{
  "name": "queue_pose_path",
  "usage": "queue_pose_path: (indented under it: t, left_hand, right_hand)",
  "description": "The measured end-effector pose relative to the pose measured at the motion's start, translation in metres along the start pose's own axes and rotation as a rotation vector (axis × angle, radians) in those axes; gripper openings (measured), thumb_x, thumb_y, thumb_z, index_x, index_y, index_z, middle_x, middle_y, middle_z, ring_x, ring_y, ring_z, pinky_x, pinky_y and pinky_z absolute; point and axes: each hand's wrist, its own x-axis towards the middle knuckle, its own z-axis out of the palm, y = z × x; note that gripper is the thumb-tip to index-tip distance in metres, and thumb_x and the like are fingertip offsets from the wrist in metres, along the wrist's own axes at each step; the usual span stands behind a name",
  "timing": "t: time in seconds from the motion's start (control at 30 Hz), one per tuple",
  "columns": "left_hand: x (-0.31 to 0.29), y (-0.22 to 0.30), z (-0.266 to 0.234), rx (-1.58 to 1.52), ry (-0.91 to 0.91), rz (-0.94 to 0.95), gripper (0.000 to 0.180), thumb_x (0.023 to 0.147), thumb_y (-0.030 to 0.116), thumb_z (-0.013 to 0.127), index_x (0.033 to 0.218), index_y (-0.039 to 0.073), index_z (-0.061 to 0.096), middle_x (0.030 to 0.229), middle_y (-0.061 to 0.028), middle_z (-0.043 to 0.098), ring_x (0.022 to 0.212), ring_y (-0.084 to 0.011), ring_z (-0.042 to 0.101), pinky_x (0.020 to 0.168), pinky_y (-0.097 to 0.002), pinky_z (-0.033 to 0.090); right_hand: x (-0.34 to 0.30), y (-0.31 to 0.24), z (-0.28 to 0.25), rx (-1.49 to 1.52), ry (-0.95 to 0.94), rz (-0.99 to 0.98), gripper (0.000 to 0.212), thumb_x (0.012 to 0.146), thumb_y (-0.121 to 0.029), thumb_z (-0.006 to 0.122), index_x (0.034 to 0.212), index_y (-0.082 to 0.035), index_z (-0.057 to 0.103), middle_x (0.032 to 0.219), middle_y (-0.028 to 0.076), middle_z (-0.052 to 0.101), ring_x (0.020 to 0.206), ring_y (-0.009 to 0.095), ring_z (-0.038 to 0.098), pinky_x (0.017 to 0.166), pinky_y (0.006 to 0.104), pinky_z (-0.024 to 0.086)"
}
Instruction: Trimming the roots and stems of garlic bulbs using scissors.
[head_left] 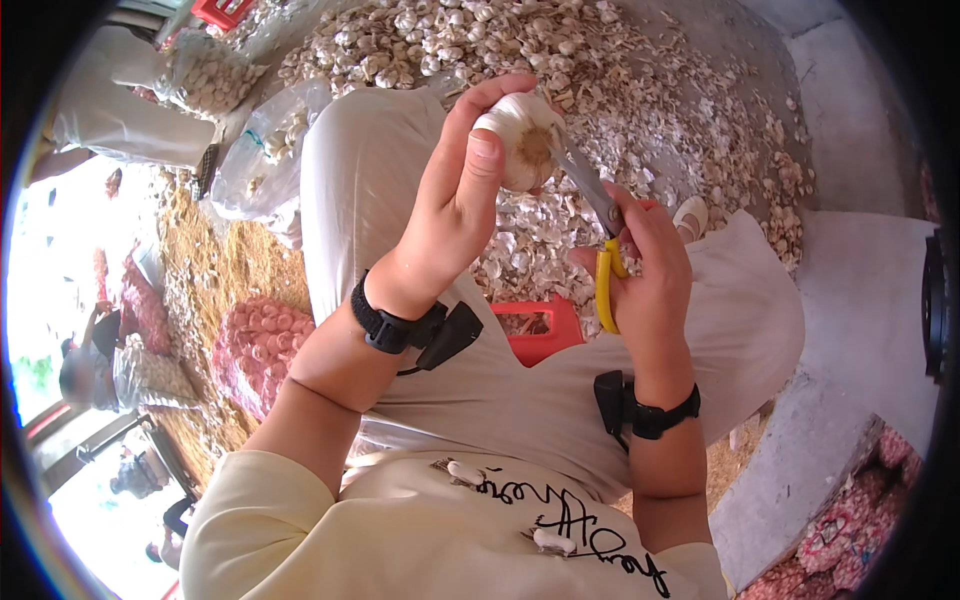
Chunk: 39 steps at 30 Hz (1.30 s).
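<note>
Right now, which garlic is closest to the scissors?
The white bulb held up in the left hand, just beside the yellow-handled scissors. The other bulbs lie heaped or bagged farther away.

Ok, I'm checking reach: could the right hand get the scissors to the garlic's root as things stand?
Probably yes: the right hand holds the scissors close to the root, and the left hand, holding the garlic, leaves that side uncovered.
</note>
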Motion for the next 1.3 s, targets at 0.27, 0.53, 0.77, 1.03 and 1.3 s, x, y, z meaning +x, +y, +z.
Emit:
queue_pose_path:
  t: [0.27, 0.53, 0.77, 1.03, 1.3]
  left_hand:
    - [0.005, -0.004, -0.007, 0.093, -0.073, -0.072, 0.062, 0.099, 0.05, 0.026, 0.133, 0.0, 0.036, 0.111, -0.0097, 0.059, 0.082, -0.0108, 0.057, 0.066, -0.0217, 0.047]
    - [0.005, 0.002, -0.005, -0.104, -0.038, -0.213, 0.05, 0.1, 0.043, 0.031, 0.128, 0.003, 0.042, 0.104, -0.006, 0.055, 0.084, -0.0095, 0.056, 0.066, -0.0238, 0.049]
    - [0.001, -0.008, 0.001, -0.603, -0.073, -0.517, 0.043, 0.101, 0.025, 0.04, 0.139, 0.009, 0.031, 0.118, -0.0067, 0.052, 0.103, -0.0162, 0.056, 0.077, -0.0307, 0.052]
    - [0.002, -0.001, 0.018, -0.449, -0.433, -0.396, 0.042, 0.098, 0.022, 0.048, 0.136, 0.008, 0.037, 0.115, -0.0069, 0.05, 0.102, -0.016, 0.053, 0.079, -0.0292, 0.051]
    - [-0.006, -0.009, 0.029, 0.204, -0.322, 0.009, 0.039, 0.092, 0.022, 0.057, 0.128, 0.009, 0.048, 0.123, -0.0165, 0.047, 0.106, -0.0295, 0.054, 0.086, -0.0348, 0.049]
  right_hand:
    - [0.005, 0.001, -0.002, -0.23, 0.024, -0.038, 0.061, 0.063, -0.021, 0.082, 0.119, -0.011, 0.061, 0.081, 0.006, 0.055, 0.069, 0.021, 0.053, 0.061, 0.0308, 0.045]
    - [-0.009, 0.003, 0.008, 0.144, 0.051, 0.102, 0.054, 0.068, -0.022, 0.083, 0.114, -0.004, 0.062, 0.076, 0.006, 0.056, 0.061, 0.018, 0.051, 0.055, 0.0287, 0.043]
    - [-0.019, 0.022, 0.004, 0.694, -0.116, 0.567, 0.048, 0.083, -0.023, 0.068, 0.124, -0.004, 0.051, 0.094, 0.005, 0.06, 0.078, 0.01, 0.054, 0.069, 0.0244, 0.046]
    - [0.001, 0.006, 0.006, 1.191, -0.033, 0.515, 0.066, 0.087, -0.045, 0.06, 0.131, -0.001, 0.038, 0.108, 0.012, 0.055, 0.086, 0.02, 0.058, 0.064, 0.0299, 0.048]
    - [-0.006, 0.02, 0.009, 1.038, -0.021, 0.671, 0.053, 0.086, -0.026, 0.063, 0.125, 0.001, 0.041, 0.105, 0.011, 0.057, 0.079, 0.017, 0.061, 0.056, 0.0243, 0.049]
